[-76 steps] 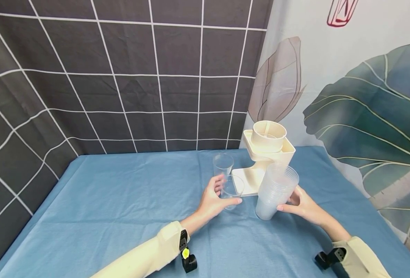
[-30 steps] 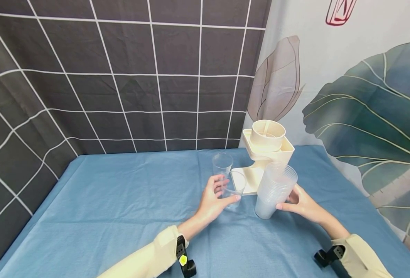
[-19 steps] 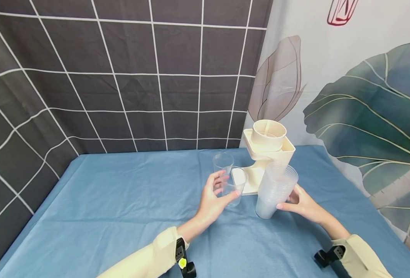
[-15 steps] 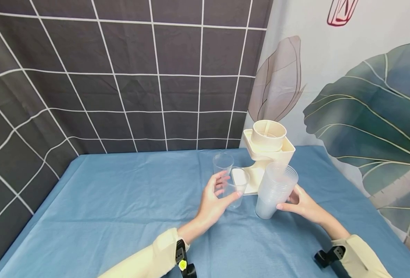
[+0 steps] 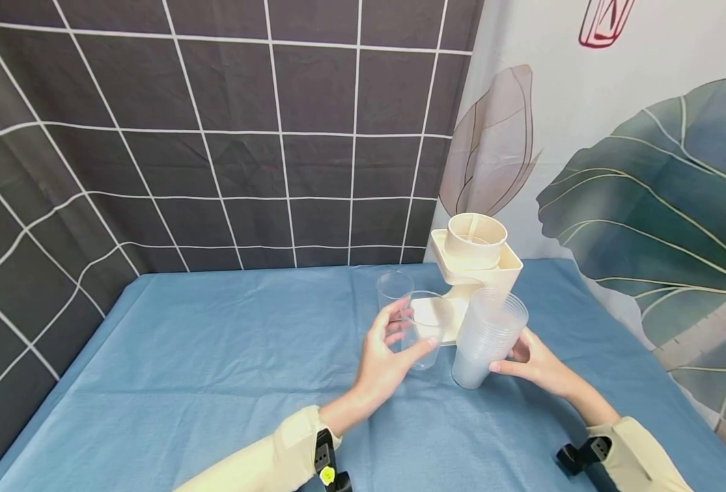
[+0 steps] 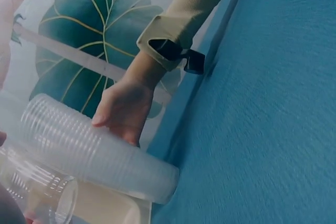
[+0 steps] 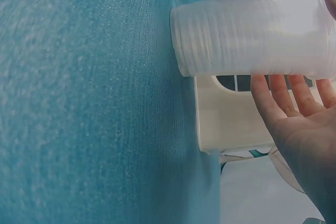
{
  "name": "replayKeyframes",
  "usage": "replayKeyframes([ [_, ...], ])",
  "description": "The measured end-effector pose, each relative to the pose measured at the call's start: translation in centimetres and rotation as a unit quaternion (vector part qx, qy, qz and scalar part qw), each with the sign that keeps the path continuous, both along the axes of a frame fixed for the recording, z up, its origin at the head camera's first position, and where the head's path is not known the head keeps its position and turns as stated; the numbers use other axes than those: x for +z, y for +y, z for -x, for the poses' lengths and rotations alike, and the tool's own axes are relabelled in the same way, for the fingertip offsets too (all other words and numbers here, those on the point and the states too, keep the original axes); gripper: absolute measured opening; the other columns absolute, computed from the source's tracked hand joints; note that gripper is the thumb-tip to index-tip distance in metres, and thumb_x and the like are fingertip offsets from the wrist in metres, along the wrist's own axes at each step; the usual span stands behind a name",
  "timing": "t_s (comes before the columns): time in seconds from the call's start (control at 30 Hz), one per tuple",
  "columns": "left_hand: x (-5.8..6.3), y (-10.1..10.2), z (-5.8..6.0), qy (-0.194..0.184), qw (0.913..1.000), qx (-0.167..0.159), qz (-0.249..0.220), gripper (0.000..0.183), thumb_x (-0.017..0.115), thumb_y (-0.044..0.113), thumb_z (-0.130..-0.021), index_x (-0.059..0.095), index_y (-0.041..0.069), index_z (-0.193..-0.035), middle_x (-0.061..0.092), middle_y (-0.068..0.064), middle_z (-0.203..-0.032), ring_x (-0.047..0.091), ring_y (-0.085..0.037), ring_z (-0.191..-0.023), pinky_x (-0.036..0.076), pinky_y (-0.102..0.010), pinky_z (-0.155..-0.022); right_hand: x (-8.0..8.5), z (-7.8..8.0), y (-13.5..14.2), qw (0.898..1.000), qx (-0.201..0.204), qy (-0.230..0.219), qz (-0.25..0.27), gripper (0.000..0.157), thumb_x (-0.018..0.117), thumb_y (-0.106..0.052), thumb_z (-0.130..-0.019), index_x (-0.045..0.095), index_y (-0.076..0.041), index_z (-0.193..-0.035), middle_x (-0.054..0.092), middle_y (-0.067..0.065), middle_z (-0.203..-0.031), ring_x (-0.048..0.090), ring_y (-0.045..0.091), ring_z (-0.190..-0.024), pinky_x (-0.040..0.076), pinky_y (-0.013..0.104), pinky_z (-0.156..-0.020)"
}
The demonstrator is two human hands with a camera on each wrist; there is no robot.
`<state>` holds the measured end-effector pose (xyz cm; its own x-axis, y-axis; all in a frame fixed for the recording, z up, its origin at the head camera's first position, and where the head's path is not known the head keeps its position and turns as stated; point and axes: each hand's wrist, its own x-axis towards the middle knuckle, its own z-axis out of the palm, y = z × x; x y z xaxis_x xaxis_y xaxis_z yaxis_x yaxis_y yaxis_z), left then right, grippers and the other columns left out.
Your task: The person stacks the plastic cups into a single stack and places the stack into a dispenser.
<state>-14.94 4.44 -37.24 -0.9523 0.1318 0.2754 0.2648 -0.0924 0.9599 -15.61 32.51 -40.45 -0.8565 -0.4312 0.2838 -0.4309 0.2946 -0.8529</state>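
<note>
My left hand (image 5: 382, 361) grips a clear plastic cup (image 5: 425, 328), fingers behind it and thumb in front. In the left wrist view, this cup (image 6: 66, 200) hangs above the cloth, beside the stack. A tall stack of nested plastic cups (image 5: 484, 345) stands on the table, its base at the cloth. My right hand (image 5: 539, 365) holds the stack from its right side, thumb in front. The right wrist view has the fingers against the side of the stack (image 7: 247, 32). Behind my left fingers, another clear cup (image 5: 393, 283) stands on the table.
A cream-coloured stand (image 5: 473, 273) with a round, open-topped tube and a flat base is behind the stack. Blue cloth (image 5: 215, 355) covers the table. A dark grid curtain (image 5: 313, 164) hangs at the back, and a leaf-print curtain (image 5: 664, 205) at the right.
The left hand has brought its cup a little to the right and upward, nearer the stack. My right hand and the stack have stayed almost still.
</note>
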Motion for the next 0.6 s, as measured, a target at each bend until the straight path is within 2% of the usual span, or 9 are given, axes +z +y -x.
replayKeyframes([
  [0.2, 0.4, 0.4, -0.4, 0.011, 0.9996, 0.008, -0.024, 0.062, 0.078, 0.011, -0.076, 0.051, 0.008, -0.131, 0.06, -0.011, -0.124, 0.058, -0.027, -0.11, 0.047, -0.031, -0.098, -0.1, 0.0, 0.1, 1.0, 0.004, 0.004, 0.003, 0.081, 0.063, 0.011, -0.08, 0.023, -0.007, -0.148, 0.043, -0.019, -0.132, 0.046, -0.008, -0.119, 0.036, 0.005, -0.097],
  [0.5, 1.3, 1.0, -1.1, 0.022, 0.9993, -0.003, -0.029, 0.06, 0.077, 0.012, -0.077, 0.051, 0.009, -0.131, 0.059, -0.007, -0.126, 0.056, -0.027, -0.112, 0.047, -0.039, -0.101, 0.0, -0.1, 0.0, 1.0, 0.006, 0.007, 0.008, 0.081, 0.063, 0.012, -0.079, 0.024, -0.008, -0.148, 0.044, -0.018, -0.133, 0.046, -0.008, -0.12, 0.036, 0.005, -0.098],
  [0.6, 1.8, 1.2, -1.2, 0.028, 0.9991, -0.009, -0.032, 0.061, 0.077, 0.013, -0.077, 0.051, 0.01, -0.132, 0.059, -0.005, -0.127, 0.056, -0.028, -0.113, 0.046, -0.038, -0.102, 0.0, -0.1, -0.1, 1.0, 0.008, 0.009, 0.011, 0.081, 0.063, 0.013, -0.079, 0.025, -0.009, -0.147, 0.044, -0.017, -0.133, 0.046, -0.008, -0.12, 0.036, 0.005, -0.098],
])
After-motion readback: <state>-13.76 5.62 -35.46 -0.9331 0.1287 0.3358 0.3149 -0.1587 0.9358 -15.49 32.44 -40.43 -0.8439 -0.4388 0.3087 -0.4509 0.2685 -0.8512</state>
